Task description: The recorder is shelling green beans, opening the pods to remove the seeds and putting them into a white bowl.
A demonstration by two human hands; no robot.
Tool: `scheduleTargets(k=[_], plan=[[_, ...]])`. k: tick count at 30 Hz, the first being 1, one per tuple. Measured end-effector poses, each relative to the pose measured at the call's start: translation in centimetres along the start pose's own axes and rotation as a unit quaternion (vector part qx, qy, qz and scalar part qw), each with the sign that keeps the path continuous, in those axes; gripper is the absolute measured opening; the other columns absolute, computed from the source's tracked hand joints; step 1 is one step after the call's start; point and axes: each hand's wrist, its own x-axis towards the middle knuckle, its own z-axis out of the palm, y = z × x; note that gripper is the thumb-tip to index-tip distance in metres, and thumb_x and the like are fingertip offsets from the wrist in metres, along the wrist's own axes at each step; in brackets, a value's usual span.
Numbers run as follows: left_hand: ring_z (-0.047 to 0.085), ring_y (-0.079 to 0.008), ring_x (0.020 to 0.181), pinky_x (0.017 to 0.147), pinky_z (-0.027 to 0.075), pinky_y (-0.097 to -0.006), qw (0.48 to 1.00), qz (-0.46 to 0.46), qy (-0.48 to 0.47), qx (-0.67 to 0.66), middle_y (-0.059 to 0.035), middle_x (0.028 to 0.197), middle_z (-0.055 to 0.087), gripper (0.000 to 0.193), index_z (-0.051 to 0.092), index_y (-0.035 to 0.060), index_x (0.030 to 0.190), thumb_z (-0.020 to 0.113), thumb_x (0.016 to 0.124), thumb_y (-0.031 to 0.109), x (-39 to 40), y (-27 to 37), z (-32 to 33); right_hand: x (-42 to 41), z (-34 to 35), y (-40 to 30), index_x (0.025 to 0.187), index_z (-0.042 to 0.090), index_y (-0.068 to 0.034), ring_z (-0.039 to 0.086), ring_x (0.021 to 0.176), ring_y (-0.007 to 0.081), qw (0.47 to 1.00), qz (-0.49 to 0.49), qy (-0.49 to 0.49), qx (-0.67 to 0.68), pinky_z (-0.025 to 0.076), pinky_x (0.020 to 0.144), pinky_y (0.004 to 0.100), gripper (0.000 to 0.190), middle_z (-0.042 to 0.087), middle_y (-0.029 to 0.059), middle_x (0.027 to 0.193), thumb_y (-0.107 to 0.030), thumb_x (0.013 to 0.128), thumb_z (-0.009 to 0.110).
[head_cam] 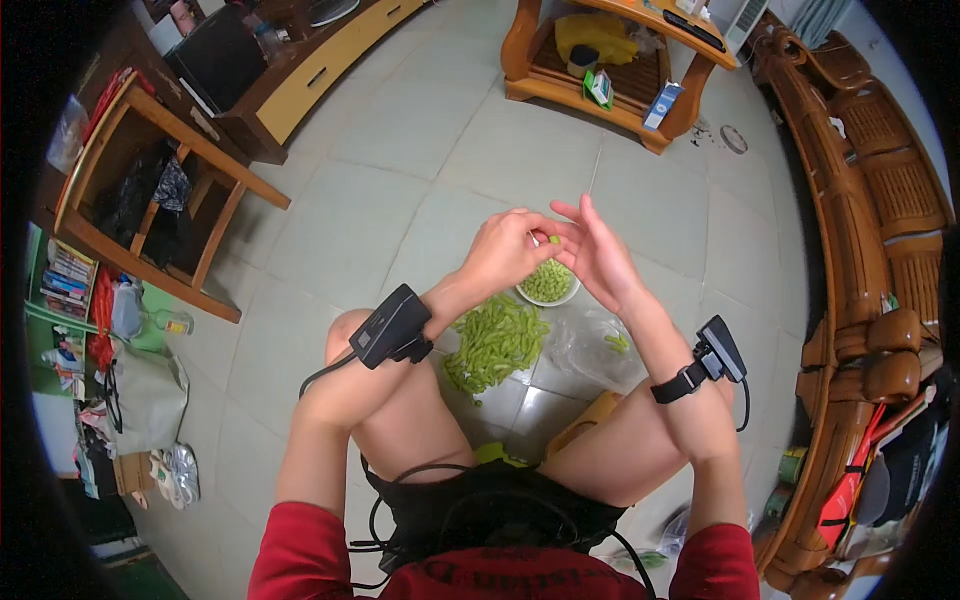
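Observation:
My left hand (510,238) pinches a small green bean pod (554,240) between thumb and fingers. Against its fingertips lies my right hand (604,259), palm turned inward and some fingers spread; whether it also grips the pod is hidden. Just below both hands, a white bowl (556,303) on the floor holds shelled green beans (545,282). A heap of green bean pods (496,341) is spread on the tiles, left of the bowl and nearer me. Right of the heap lies a clear plastic bag (589,352) with a few green pods or husks (617,343) on or in it.
Beyond is a wooden table (525,82) with boxes on its lower shelf. A carved wooden sofa (825,225) runs along the right. At left stand a wooden chair (259,187), a drawer cabinet (300,97) and a grey bag (154,397). Black devices with cables are strapped to both forearms.

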Motion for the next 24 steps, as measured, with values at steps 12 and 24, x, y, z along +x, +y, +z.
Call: scheduleTargets(k=[12,24], plan=[[0.063,-0.016,0.073,0.064,0.051,-0.0243,0.988,0.029,0.112,-0.106,-0.0099,0.085,0.06,0.021,0.064,0.0014,0.09,0.065,0.07,0.003,0.5,0.7,-0.6,-0.7,-0.4,-0.3,0.091,0.063,0.002,0.058,0.066,0.0087,0.962,-0.098,0.106,-0.232,0.05,0.055,0.0212,0.017,0.063,0.0052,0.077,-0.01,0.079,0.062],[0.063,-0.0169,0.077,0.07,0.052,-0.025,0.987,0.017,0.064,-0.147,-0.0108,0.088,0.062,0.019,0.064,-0.0009,0.091,0.064,0.073,0.0,-0.2,0.2,-0.6,0.0,-0.8,0.1,0.085,0.065,0.003,0.057,0.058,0.0091,0.916,-0.157,0.115,-0.35,0.046,0.052,0.0216,0.016,0.063,0.0074,0.07,-0.009,0.076,0.064]])
